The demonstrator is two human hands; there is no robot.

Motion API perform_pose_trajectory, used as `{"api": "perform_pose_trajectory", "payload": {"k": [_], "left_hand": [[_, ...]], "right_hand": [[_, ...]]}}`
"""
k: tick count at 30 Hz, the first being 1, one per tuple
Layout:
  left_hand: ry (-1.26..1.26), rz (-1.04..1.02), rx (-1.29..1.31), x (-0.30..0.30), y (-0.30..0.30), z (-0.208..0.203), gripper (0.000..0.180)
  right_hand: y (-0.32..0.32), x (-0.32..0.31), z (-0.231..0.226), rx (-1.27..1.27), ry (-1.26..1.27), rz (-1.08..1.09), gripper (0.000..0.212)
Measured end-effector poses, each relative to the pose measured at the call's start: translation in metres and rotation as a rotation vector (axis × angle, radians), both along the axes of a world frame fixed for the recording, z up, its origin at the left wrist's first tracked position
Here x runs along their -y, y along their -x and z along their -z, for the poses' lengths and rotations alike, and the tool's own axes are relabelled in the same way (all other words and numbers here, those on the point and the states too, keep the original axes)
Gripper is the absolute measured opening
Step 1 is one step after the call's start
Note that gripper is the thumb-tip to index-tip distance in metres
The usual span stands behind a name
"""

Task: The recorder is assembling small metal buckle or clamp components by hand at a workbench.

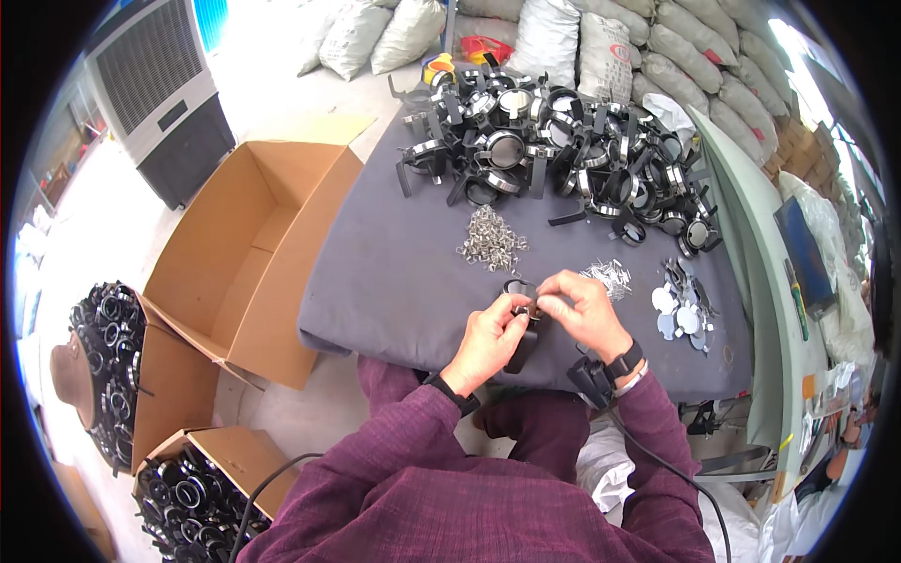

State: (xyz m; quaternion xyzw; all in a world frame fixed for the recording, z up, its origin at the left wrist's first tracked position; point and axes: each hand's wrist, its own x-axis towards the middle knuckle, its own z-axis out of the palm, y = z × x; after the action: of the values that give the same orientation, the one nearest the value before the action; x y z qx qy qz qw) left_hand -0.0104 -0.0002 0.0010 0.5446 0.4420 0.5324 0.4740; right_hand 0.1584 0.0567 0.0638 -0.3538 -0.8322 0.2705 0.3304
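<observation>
Nearest is the wearer's maroon, slub-woven shirt [479, 511]. Beyond it stands the table [375, 272], draped in matte grey cloth. Left of the table, an open carton [211, 239] shows smooth brown cardboard. Across the table's far side sprawls a tangled heap of black-handled rings [505, 150], shiny metal bands and flat round discs among them; these look to be the more finished pieces. Low on the table's left, a smaller carton [251, 460] holds black rings [188, 493], probably stock left to work through.

At the table's near edge, the left hand [483, 342] has its grip closed on one black strap-handled piece [522, 355]. The right hand [584, 314] bends its grip to the same piece, fingertips pinched; whether they hold a small part, I cannot tell. This piece seems mid-assembly. Plenty remains on the table: thin grey tabbed discs [687, 319], bent bright clips [493, 239], slender silvery pins [610, 279].
</observation>
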Motion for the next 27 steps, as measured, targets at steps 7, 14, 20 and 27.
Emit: {"api": "perform_pose_trajectory", "payload": {"k": [7,14,20,27], "left_hand": [[-0.124,-0.038,-0.047,0.000,-0.003,0.005,0.020],[-0.051,-0.003,0.007,0.002,-0.002,0.000,0.017],[-0.187,-0.017,-0.076,-0.001,-0.002,0.012,0.018],[-0.149,0.003,-0.060,-0.003,-0.004,0.012,0.019]], "right_hand": [[0.020,-0.075,0.013,0.312,-0.101,0.210,0.028],[0.004,-0.110,0.023,0.602,-0.063,0.259,0.021],[0.015,-0.081,0.009,0.377,-0.081,0.063,0.021],[0.025,-0.085,0.020,0.466,-0.036,-0.225,0.014]]}}
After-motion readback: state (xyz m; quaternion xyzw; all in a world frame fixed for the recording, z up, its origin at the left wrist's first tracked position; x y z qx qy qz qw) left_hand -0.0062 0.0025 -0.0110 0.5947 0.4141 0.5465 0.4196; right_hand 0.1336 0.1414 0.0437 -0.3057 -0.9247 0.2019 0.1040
